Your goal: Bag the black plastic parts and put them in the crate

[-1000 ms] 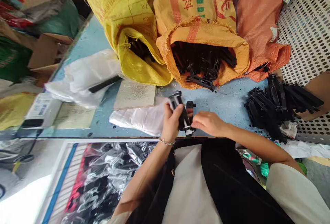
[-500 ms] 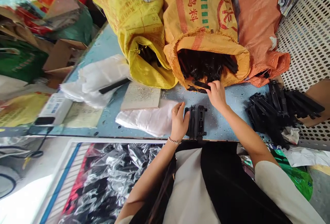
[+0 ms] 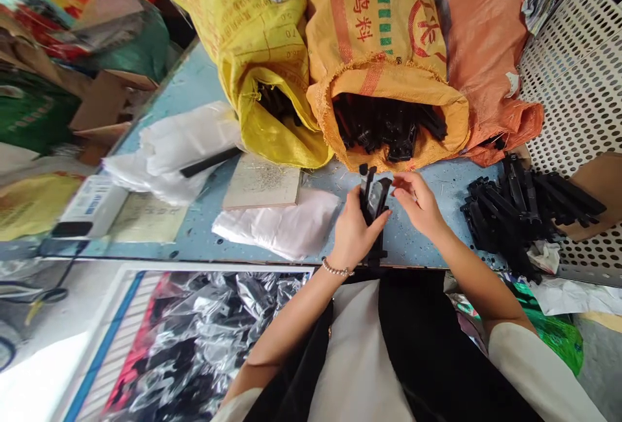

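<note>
My left hand (image 3: 354, 235) is wrapped around black plastic parts (image 3: 373, 196), long and narrow, held upright just above the table. One has a shiny greyish face. The lower end of a black piece shows beneath my fingers at the table's front edge. Close by on the right, my right hand (image 3: 418, 205) has its thumb and fingers apart, its fingertips near the parts' upper end; nothing shows between them. Beyond both hands lies an open orange-yellow sack (image 3: 383, 75) with many black plastic parts (image 3: 389, 125) in its mouth.
A yellow sack (image 3: 276, 117) and an orange sack (image 3: 486, 52) flank the middle one. White plastic bags (image 3: 276, 224) and a board (image 3: 262, 182) lie left. Black parts (image 3: 519, 208) are heaped right, before a perforated white basket (image 3: 583, 59). Bagged items (image 3: 208, 338) fill a container below.
My right hand has come back from the sack mouth to beside my left hand. My left hand has closed around black parts and lifted them. The strip at the sack mouth is gone.
</note>
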Available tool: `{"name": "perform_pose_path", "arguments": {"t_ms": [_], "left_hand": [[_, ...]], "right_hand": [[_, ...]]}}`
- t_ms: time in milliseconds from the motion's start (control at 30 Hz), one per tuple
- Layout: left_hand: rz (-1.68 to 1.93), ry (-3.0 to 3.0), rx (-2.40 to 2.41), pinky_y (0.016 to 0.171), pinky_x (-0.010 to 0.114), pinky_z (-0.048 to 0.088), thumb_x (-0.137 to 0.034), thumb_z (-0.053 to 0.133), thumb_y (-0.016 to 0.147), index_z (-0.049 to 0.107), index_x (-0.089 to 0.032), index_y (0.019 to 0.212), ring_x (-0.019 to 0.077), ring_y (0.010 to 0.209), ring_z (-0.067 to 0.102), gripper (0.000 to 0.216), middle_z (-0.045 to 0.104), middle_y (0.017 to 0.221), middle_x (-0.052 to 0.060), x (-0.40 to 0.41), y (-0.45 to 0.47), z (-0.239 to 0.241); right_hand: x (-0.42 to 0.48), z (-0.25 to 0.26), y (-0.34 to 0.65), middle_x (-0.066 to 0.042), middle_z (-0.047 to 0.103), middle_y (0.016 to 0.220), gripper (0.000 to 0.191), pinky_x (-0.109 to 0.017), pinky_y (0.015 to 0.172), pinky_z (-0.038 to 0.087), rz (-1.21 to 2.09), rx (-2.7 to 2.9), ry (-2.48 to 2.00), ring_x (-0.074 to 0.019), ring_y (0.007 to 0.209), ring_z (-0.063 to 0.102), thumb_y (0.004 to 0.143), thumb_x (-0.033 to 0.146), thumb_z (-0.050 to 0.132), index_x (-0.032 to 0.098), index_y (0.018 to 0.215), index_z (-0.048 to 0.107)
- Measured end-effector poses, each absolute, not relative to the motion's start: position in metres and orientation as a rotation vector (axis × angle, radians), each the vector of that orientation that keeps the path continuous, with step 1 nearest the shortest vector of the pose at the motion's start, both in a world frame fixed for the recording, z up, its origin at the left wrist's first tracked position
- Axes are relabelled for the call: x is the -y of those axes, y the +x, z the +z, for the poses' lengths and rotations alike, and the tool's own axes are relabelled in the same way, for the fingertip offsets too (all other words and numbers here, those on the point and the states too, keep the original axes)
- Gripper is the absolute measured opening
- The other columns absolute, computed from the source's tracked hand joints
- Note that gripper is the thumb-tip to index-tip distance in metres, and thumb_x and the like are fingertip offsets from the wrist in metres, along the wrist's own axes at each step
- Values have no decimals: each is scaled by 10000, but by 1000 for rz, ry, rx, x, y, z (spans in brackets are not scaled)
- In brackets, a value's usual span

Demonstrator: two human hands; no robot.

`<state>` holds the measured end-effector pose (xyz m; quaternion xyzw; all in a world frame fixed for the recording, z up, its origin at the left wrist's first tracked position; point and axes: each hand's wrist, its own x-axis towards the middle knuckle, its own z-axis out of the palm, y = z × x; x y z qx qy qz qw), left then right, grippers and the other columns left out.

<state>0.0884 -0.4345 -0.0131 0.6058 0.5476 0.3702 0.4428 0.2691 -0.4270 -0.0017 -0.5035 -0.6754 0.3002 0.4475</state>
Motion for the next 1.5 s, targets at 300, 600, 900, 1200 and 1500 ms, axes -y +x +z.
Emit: {"name": "perform_pose_path", "arguments": {"t_ms": [300, 600, 900, 1200, 1500], "left_hand": [[749, 1443, -870, 1124, 465, 441, -420, 763, 803, 419, -245, 1500, 307, 1289, 577, 796, 554, 1454, 119, 434, 64, 8], [713, 1445, -946, 1186, 454, 370, -367, 724, 833, 325, -251, 1557, 291, 1372, 513, 834, 493, 1532, 96, 443, 59, -1], [644, 1570, -1014, 1110, 437, 457, -333, 675, 866, 266, -247, 1584, 289, 1310, 570, 831, 560, 1468, 96, 447, 51, 8], [673, 1604, -1004, 1076, 395, 483, -318, 684, 851, 323, -267, 1557, 275, 1285, 584, 795, 557, 1466, 84, 451, 53, 8], [654, 1484, -1032, 979, 392, 533, -312, 727, 815, 373, -257, 1530, 287, 1160, 636, 800, 648, 1298, 76, 452, 54, 11]], "right_hand": [[438, -2, 267, -95, 648, 1193, 448, -334, 746, 603, 1034, 1584, -1189, -206, 995, 676, 981, 535, 539, 264, 1335, 499], [443, 26, 272, -64, 679, 1021, 91, -430, 911, 575, 338, 1942, -1221, -228, 986, 667, 978, 293, 603, 263, 1015, 681], [446, 32, 271, -61, 663, 1019, 66, -378, 834, 570, 341, 2039, -1297, -218, 945, 663, 974, 237, 599, 243, 1007, 656], [450, 40, 270, -19, 590, 873, 121, -337, 739, 527, 517, 1974, -1331, -178, 787, 597, 943, 211, 621, 232, 848, 550], [455, 24, 269, -58, 693, 923, 123, -372, 768, 566, 151, 2042, -1158, -204, 847, 662, 968, 171, 543, 265, 918, 605]]}}
